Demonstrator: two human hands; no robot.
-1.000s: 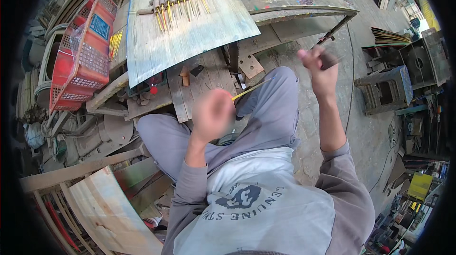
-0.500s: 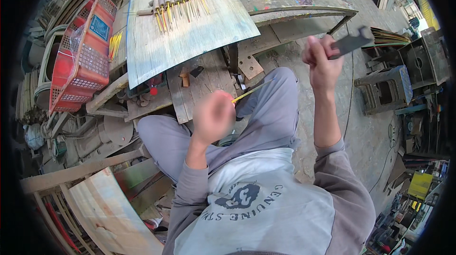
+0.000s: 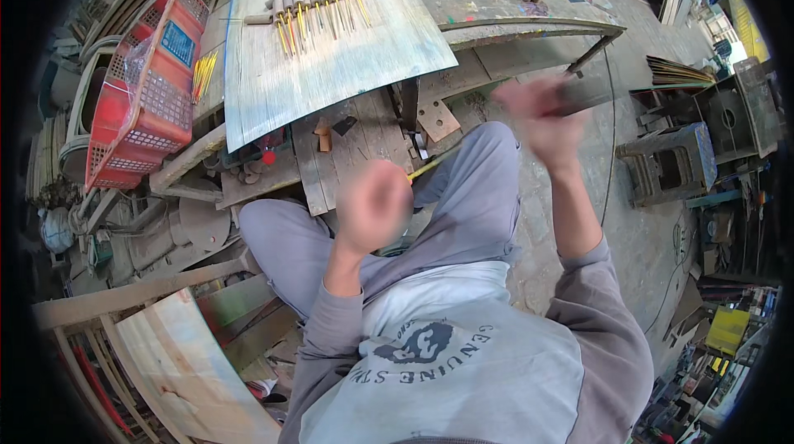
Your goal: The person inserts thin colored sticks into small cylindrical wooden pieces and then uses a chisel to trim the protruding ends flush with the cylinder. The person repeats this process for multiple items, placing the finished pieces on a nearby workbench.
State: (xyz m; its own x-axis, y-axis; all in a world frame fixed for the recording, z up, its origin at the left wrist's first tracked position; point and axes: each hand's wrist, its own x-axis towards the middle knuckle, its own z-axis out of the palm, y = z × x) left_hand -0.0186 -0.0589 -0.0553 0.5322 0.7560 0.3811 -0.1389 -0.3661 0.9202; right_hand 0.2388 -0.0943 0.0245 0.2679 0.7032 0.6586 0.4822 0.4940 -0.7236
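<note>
The blurred left hand (image 3: pixel 374 206) is curled around a thin yellow rod (image 3: pixel 425 167) jutting ahead-right of its grip. The right hand (image 3: pixel 549 120) clasps a dark tool (image 3: pixel 585 101), extending rightward; both have swung left since the earlier frame.

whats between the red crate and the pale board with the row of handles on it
In the head view, a small bunch of thin, mostly yellow sticks lies between the red crate and the pale board.

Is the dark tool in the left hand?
No, the right hand grips the dark tool, while a yellow rod sticks out from the left hand.
</note>
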